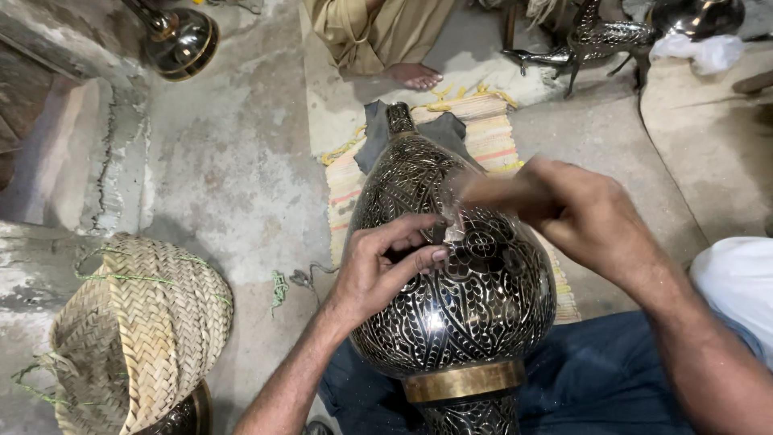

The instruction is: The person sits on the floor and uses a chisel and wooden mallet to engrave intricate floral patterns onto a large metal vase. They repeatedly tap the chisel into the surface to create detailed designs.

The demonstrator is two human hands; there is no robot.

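A large black metal vase with fine silver engraving and a brass band lies across my lap, its neck pointing away from me. My left hand rests on the vase's belly, fingers curled, pinching a small metal chisel against the surface. My right hand hovers just above and to the right, gripping a blurred wooden hammer handle over the chisel.
A woven straw basket sits at lower left beside a brass base. A striped mat lies under the vase's neck. Another person's bare foot rests at top centre. Metal deer figures and another vase stand farther off.
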